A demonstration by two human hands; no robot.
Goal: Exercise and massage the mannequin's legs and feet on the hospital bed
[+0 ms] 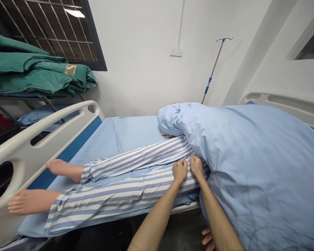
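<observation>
striped pajama trousers (pixel 120 198) | blue and white | on manikin legs (pixel 65 169) | legs side by side

The pyjama trousers (pixel 115 198) have lengthwise stripes of white and greyish blue. The quilt (pixel 261 164) is plain pale blue, and the bed sheet (pixel 136 134) is a matching pale blue. The bed rail (pixel 21 150) is off-white, with a deeper blue panel (pixel 65 157) beside it. The folded cloths (pixel 28 69) are deep teal green, one with a gold patterned label (pixel 70 70). The wall (pixel 136 52) is white, the window grille (pixel 47 31) is black, and the drip stand (pixel 211 71) is grey with blue bands.
</observation>
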